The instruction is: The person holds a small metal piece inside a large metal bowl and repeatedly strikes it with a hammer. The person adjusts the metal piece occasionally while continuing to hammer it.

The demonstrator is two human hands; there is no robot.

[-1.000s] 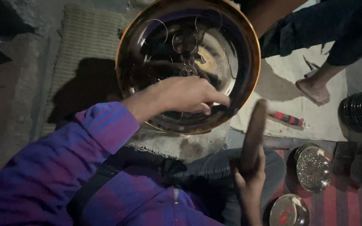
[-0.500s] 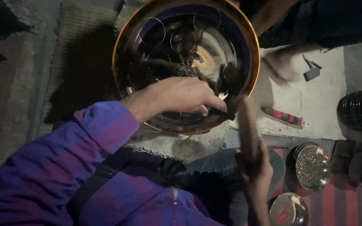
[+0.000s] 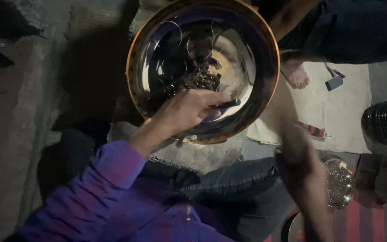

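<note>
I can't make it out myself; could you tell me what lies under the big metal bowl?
A coarse cloth shows beneath the metal bowl at its near edge; the rest is covered.

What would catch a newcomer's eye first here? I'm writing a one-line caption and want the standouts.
The large shiny metal bowl with a golden rim fills the top centre, mirroring light off its polished inside. The left hand, in a purple sleeve, reaches over the near rim and holds a thin dark tool against the inside. Lower right, the right hand is a motion blur, beside a small hammered metal bowl.
</note>
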